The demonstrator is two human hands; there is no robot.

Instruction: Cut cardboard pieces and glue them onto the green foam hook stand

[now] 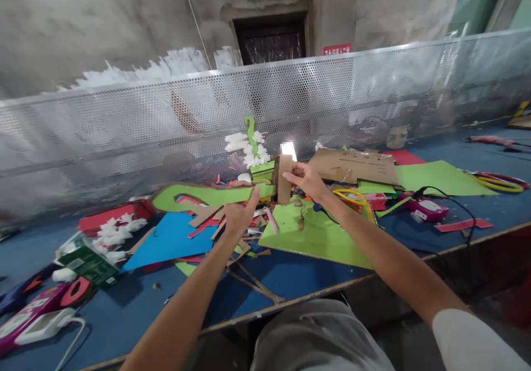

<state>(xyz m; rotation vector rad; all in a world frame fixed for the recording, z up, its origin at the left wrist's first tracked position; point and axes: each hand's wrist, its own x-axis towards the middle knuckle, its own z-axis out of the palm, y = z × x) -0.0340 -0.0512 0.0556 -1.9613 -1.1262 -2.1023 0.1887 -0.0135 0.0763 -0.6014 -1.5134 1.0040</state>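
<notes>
My left hand is closed on a long green-faced cardboard cutout and holds it level above the blue table. My right hand pinches a small brown cardboard piece against the right end of that cutout. Behind the joint stands a green cardboard stem with white foam blossoms. Under both hands lie coloured paper and cardboard scraps.
A large green sheet, a blue sheet and brown cardboard lie on the table. Glue guns sit at the left front and at the right. Yellow scissors lie near my right wrist. A perforated metal screen backs the table.
</notes>
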